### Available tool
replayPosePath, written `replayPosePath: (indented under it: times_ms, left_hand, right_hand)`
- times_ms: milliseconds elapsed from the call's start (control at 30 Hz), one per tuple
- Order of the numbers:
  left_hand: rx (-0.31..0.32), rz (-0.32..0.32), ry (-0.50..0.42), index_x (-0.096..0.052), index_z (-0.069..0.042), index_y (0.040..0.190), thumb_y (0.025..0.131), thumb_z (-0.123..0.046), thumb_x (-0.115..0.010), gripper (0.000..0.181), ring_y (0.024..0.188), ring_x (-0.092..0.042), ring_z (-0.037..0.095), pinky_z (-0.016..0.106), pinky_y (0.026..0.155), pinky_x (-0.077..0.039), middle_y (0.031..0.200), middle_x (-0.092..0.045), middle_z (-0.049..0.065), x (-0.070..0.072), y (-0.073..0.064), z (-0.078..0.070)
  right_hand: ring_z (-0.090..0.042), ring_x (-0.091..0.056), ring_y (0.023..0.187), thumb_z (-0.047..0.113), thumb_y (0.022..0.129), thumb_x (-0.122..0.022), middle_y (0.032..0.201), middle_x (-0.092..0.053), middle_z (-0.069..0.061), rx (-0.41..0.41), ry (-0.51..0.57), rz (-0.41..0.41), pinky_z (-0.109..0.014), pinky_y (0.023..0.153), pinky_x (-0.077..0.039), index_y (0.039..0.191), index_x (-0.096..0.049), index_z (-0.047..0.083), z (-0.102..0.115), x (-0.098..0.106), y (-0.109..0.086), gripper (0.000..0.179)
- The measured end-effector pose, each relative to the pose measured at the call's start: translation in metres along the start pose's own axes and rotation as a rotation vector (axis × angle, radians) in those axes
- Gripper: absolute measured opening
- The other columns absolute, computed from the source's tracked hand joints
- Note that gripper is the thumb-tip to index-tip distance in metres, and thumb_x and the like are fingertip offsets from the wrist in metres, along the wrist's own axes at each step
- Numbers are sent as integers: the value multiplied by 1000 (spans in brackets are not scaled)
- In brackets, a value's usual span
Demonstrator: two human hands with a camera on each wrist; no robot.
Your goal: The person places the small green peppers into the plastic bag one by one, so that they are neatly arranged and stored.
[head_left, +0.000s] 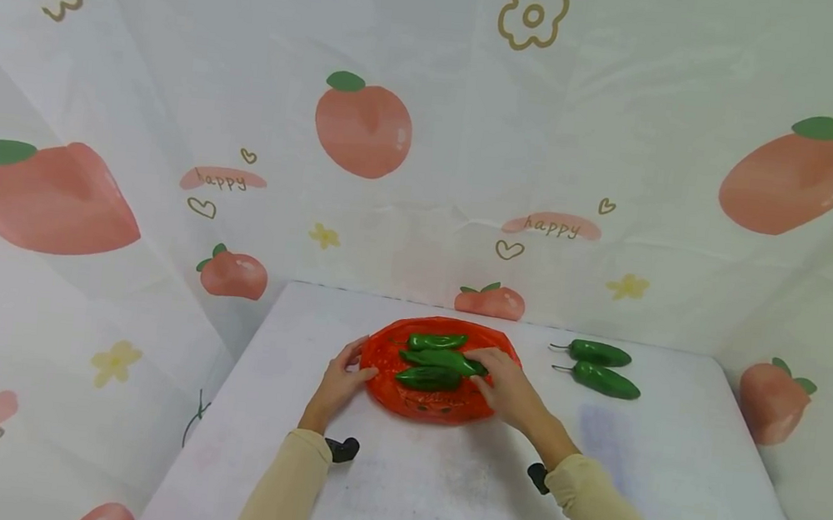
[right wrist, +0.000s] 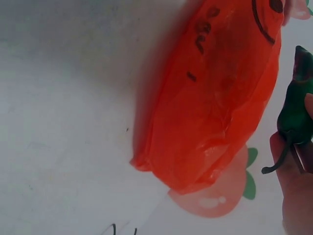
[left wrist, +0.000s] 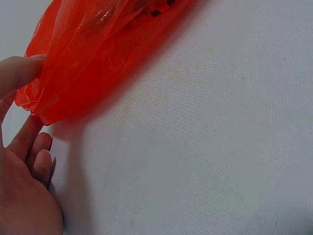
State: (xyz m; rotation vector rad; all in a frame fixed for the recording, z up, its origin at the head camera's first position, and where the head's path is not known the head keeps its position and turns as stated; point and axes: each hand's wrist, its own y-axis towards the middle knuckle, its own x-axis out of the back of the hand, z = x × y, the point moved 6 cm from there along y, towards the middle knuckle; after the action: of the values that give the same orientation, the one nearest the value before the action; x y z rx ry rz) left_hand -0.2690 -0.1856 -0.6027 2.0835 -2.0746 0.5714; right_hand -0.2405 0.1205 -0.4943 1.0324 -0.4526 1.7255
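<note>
A red plastic bag with dark printing lies spread on the table, its mouth facing up. My left hand grips its left rim, thumb on the inside and fingers outside; the left wrist view shows the thumb against the film. Over the bag's right side, my right hand holds a green pepper by its stem end, the curved stem sticking out below the fingers. Two more green peppers, one behind and one in front, appear within the bag's mouth beside the held one.
Two green peppers, one farther back and one nearer, lie side by side on the white table right of the bag. A white cloth backdrop printed with fruit stands behind and at both sides.
</note>
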Motion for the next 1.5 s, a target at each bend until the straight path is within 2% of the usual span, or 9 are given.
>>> replayPosePath:
  times_ms: [300, 533, 767, 967, 1133, 1500]
  left_hand:
    - [15, 5, -4, -46, -35, 151, 94, -27, -71, 63, 134, -45, 29, 55, 111, -43, 151, -53, 5, -1, 1, 1]
    - [14, 8, 4, -46, -35, 152, 95, -26, -71, 63, 133, -46, 28, 54, 111, -43, 150, -53, 5, -3, 2, 2]
    - [5, -1, 2, -46, -35, 151, 94, -27, -71, 62, 133, -47, 28, 54, 111, -43, 150, -54, 5, -2, 2, 3]
    - [-11, -3, 4, -45, -31, 153, 94, -26, -70, 63, 136, -47, 30, 56, 112, -41, 152, -53, 6, -2, 2, 2]
    - [-14, -5, 10, -45, -31, 153, 95, -26, -70, 63, 136, -47, 30, 56, 112, -42, 152, -53, 7, -1, 2, 2]
    - [3, -2, 4, -45, -31, 153, 95, -26, -70, 63, 136, -46, 30, 57, 112, -41, 152, -52, 6, -1, 2, 3]
  right_hand:
    - [-27, -60, 126, 7, 91, -74, 133, -64, -7, -70, 45, 38, -47, 104, -54, 134, -62, 13, 3, -10, 2, 45]
    - [-27, -60, 126, 6, 89, -76, 131, -65, -7, -57, 35, 57, -47, 105, -53, 130, -64, 12, 5, -17, 2, 44]
    - [-25, -59, 127, 7, 90, -75, 132, -65, -6, -68, 45, 116, -45, 106, -53, 129, -65, 13, 6, -29, 4, 40]
    - [-25, -61, 124, 9, 91, -75, 130, -67, -5, -52, 33, 154, -46, 106, -53, 127, -66, 12, 10, -36, 7, 37]
    - [-26, -63, 120, 7, 91, -75, 124, -69, -7, 1, 15, 162, -46, 104, -54, 123, -66, 9, 16, -40, 9, 34]
    - [-26, -63, 119, 8, 91, -75, 123, -69, -7, 18, 29, 191, -46, 106, -53, 120, -67, 9, 22, -47, 13, 31]
